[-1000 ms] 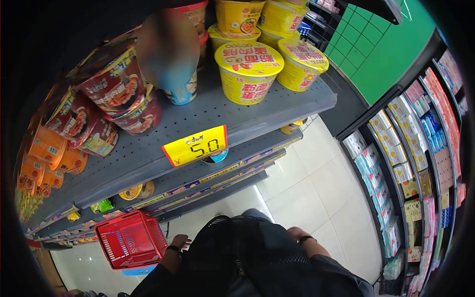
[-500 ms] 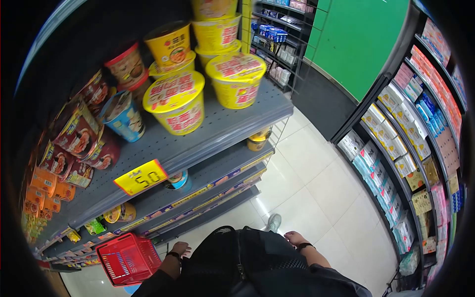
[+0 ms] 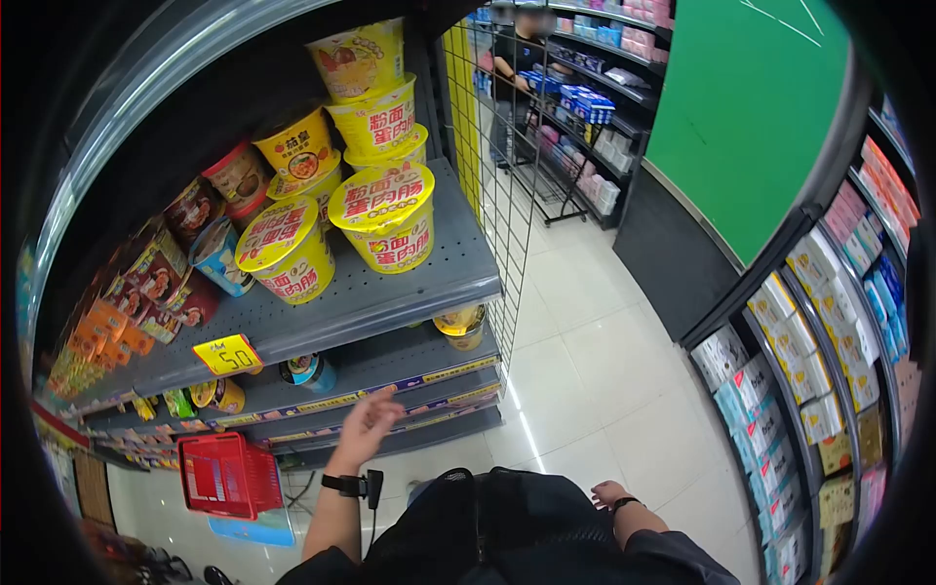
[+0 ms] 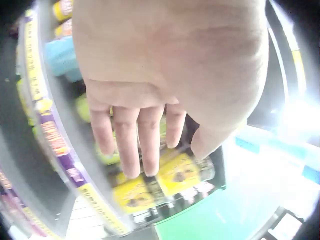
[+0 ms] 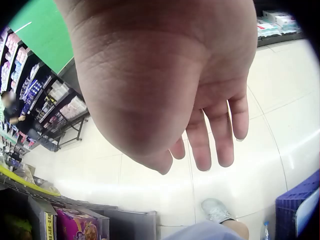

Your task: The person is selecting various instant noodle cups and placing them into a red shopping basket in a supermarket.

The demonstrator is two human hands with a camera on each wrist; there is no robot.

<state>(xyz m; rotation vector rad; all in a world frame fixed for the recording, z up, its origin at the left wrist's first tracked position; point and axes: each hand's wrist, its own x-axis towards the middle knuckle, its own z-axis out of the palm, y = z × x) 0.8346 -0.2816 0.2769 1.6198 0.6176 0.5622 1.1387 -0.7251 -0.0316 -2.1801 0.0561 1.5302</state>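
A left hand and right hand are hanging loose and empty, the left near a lower shelf where a blue noodle cup, likely light but dentable, is sitting, best gripped mid-side.

Left hand empty, raised in front of the lower shelves, fingers loose. Near it: blue tub, upright, partly hidden under the upper shelf. On that upper shelf, two front yellow tubs, lidded, red lettering, upright, side by side. Red basket, low, beside left forearm. Right hand empty, hanging above pale floor tiles, fingers relaxed.
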